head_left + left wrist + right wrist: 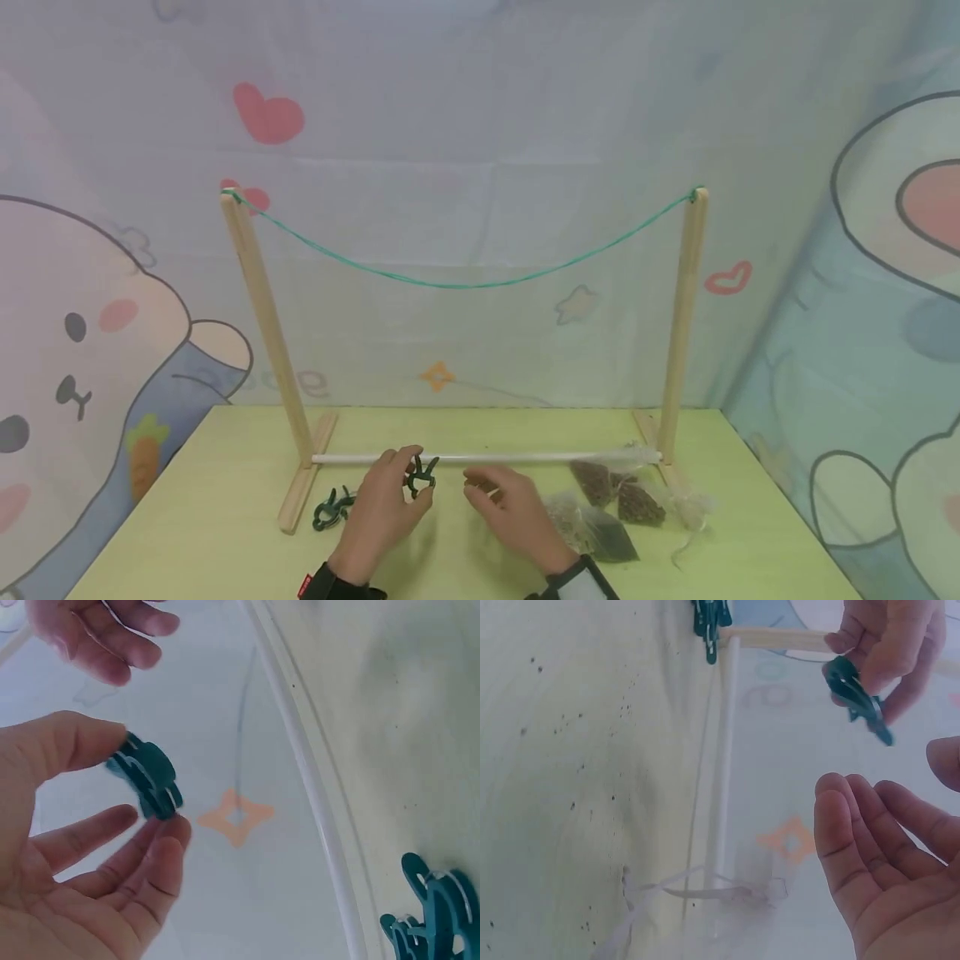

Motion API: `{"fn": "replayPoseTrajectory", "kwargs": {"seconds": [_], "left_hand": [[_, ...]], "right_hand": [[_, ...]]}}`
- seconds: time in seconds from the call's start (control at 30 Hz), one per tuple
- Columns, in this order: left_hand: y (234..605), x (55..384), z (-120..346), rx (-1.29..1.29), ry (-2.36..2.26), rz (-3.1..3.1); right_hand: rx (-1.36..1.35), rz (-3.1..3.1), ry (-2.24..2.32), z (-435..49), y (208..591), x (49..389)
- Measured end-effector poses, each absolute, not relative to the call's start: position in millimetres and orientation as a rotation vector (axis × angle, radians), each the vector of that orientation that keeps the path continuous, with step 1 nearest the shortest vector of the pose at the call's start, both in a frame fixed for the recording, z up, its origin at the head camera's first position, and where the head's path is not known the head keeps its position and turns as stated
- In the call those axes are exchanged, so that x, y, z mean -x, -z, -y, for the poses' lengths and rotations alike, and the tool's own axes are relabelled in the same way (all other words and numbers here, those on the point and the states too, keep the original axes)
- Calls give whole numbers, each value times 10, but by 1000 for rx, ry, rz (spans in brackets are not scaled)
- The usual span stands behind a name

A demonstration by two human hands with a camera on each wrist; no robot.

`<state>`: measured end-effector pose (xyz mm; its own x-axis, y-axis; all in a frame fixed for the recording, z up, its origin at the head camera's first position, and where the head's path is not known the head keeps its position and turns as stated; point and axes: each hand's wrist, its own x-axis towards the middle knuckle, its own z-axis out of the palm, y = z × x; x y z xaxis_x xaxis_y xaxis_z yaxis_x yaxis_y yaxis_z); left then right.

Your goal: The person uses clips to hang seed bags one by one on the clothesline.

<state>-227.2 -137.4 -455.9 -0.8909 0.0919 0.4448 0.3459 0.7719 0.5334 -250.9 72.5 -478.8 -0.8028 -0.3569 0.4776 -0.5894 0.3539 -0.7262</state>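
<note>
Smooth plastic clip (155,772), matt wooden posts (267,321), cloth backdrop (480,200)

Your left hand (384,507) hides a bit of the white rod (510,458). In the left wrist view, the edge cuts off the green clips (440,904). What fills the see-through bags (641,504) is too small for you to tell.

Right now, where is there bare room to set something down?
Bare: the table left of the left wooden foot; the strip behind the white rod; the right front corner, beyond the bags. Crowded: beside the right hand, where bags cluster, and left of the left hand, where clips lie.
</note>
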Motion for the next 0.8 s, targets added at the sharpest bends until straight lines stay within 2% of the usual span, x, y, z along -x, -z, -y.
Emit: {"fn": "replayPoseTrajectory", "kwargs": {"seconds": [0.37,0.8], "left_hand": [[4520,2148,1233,471,1079,2433],[4552,2139,1159,606,1135,2349]], "right_hand": [[-951,2439,-1839,-745,4695,2467],[-1071,2417,-1902,-726,4698,2486]]}}
